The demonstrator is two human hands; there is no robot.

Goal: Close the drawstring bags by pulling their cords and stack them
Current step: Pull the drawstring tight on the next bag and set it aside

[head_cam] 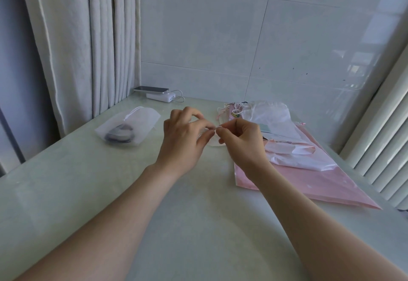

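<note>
Both hands work on 1 small see-through bag [213, 143], just left of the pile of bags [284, 126]. Left hand [184, 136] and right hand [241, 140] each pinch thumb to forefinger on what looks like its thin white cord [216, 127], tips nearly touching. The hands hide most of the bag.

Judgement: the film is light, limp and slick, so it'll crumple and skate on the table [198, 214]. Hold the cord ends, not the film.

1 filled bag [128, 127] lies well left of the pile; its mouth looks gathered.
</note>
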